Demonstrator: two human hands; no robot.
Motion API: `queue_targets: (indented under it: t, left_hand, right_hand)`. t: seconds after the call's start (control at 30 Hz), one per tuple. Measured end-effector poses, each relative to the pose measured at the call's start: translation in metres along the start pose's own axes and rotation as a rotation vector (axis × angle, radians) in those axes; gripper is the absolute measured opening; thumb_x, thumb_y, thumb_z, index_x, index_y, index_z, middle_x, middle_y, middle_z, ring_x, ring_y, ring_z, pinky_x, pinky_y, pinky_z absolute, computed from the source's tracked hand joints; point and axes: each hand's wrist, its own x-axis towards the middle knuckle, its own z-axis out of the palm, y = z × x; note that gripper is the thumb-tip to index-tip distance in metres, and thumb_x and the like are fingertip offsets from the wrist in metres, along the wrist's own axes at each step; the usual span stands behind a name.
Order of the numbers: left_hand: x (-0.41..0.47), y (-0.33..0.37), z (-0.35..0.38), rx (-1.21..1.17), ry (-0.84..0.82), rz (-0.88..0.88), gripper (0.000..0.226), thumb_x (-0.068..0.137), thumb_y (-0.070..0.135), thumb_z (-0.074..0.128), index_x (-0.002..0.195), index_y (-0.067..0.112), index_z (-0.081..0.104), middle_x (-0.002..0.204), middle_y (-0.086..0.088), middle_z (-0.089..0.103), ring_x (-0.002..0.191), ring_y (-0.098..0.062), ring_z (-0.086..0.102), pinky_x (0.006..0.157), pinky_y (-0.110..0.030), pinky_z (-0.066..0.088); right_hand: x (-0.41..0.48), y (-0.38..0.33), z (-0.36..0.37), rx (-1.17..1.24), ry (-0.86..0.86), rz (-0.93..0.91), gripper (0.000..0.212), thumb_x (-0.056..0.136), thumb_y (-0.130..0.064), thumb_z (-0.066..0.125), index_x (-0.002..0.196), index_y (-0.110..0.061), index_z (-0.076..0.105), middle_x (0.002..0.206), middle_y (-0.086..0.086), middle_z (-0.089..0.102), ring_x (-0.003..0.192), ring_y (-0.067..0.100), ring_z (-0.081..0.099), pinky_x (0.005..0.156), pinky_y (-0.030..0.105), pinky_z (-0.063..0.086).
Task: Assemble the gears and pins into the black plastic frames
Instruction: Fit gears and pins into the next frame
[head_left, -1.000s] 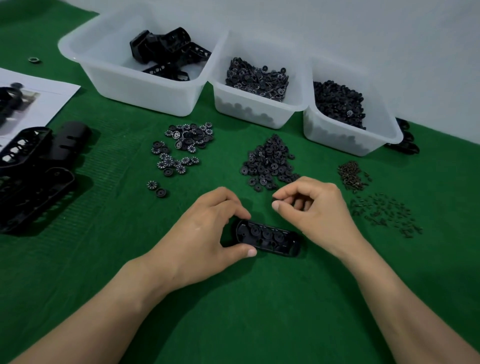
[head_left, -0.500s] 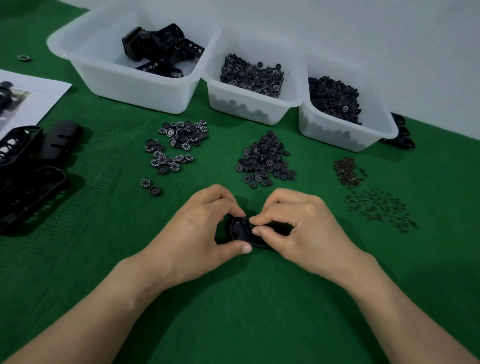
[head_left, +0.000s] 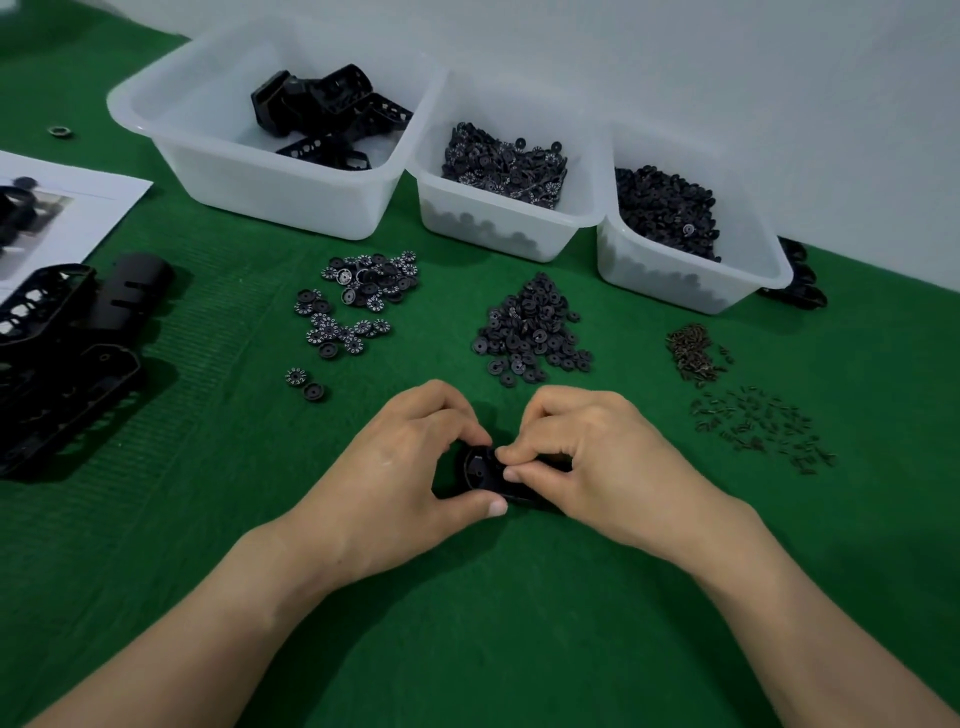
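Closest in, two bare forearms reach out over the green desk (head_left: 467, 639) and meet at the middle. The left hand (head_left: 410, 467) grips the black frame (head_left: 479, 470), thumb along its near edge, fingers curled over the far side. The right hand (head_left: 587, 467) is curled too, thumb and forefinger pinching down on the frame's middle; whether a small part sits between those tips, I can't tell. The frame lies flat on the desk between both hands, only its left end showing.

Just beyond, to the left, two loose gears (head_left: 305, 384) lie side by side. Out right, a scatter of dark pins (head_left: 758, 431), and behind them a tighter heap of brown pins (head_left: 693, 353). Straight ahead of the hands, a mound of plain gears (head_left: 530, 332); left of that, a looser spread of numbered gears (head_left: 363, 301).

Far left, big black assemblies (head_left: 57, 353) sit at the desk's edge, partly on a printed sheet (head_left: 78, 208).

At the back, three white bins in a row against the wall: the left bin (head_left: 260, 197) holds spare frames (head_left: 327, 114), the middle bin (head_left: 498, 228) marked gears, the right bin (head_left: 675, 280) plain black ones. More black parts (head_left: 800, 283) peek out behind the right bin, and a lone ring (head_left: 61, 131) sits in the far left corner
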Motion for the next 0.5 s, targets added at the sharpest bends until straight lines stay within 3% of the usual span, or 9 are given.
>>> queue_targets:
  t: [0.07,0.17,0.23,0.33,0.5]
  left_hand:
    - [0.0,0.0,0.0,0.0,0.0,0.0,0.043,0.067,0.052,0.064,0.099,0.024,0.062,0.102,0.015,0.048,0.094,0.002,0.044,0.083,-0.013,0.038]
    - [0.0,-0.001,0.0,0.001,-0.005,-0.002,0.042,0.068,0.05,0.066,0.101,0.025,0.061,0.104,0.017,0.047,0.095,0.003,0.043,0.083,-0.011,0.037]
    - [0.0,0.0,-0.001,-0.002,-0.004,-0.004,0.041,0.068,0.05,0.068,0.1,0.026,0.06,0.104,0.018,0.046,0.096,0.005,0.042,0.083,-0.01,0.037]
    - [0.0,0.0,0.0,-0.011,0.002,-0.006,0.04,0.068,0.048,0.07,0.1,0.025,0.061,0.104,0.018,0.046,0.096,0.005,0.042,0.084,-0.01,0.036]
    - [0.0,0.0,0.0,-0.01,0.002,-0.009,0.041,0.068,0.049,0.069,0.101,0.025,0.061,0.104,0.018,0.046,0.096,0.006,0.042,0.084,-0.008,0.035]
  right_hand:
    - [0.002,0.006,-0.001,0.09,0.02,0.046,0.008,0.078,-0.02,0.072,0.084,-0.023,0.074,0.075,-0.011,0.061,0.066,0.003,0.055,0.062,0.019,0.045]
    - [0.011,0.019,0.005,0.206,0.248,0.262,0.009,0.078,-0.014,0.071,0.086,-0.017,0.073,0.065,-0.017,0.058,0.058,-0.005,0.052,0.057,0.008,0.038]
    - [0.018,0.026,0.012,0.13,0.323,0.357,0.006,0.078,-0.016,0.07,0.084,-0.016,0.071,0.064,-0.016,0.055,0.055,-0.002,0.049,0.059,0.013,0.039]
    - [0.029,0.026,0.02,-0.012,0.337,0.353,0.012,0.078,-0.028,0.07,0.085,-0.019,0.068,0.066,-0.015,0.051,0.062,0.004,0.048,0.064,0.025,0.043]
    - [0.04,0.021,0.019,-0.023,0.322,0.332,0.004,0.078,-0.026,0.068,0.079,-0.023,0.066,0.068,-0.012,0.052,0.063,0.005,0.049,0.065,0.026,0.044]
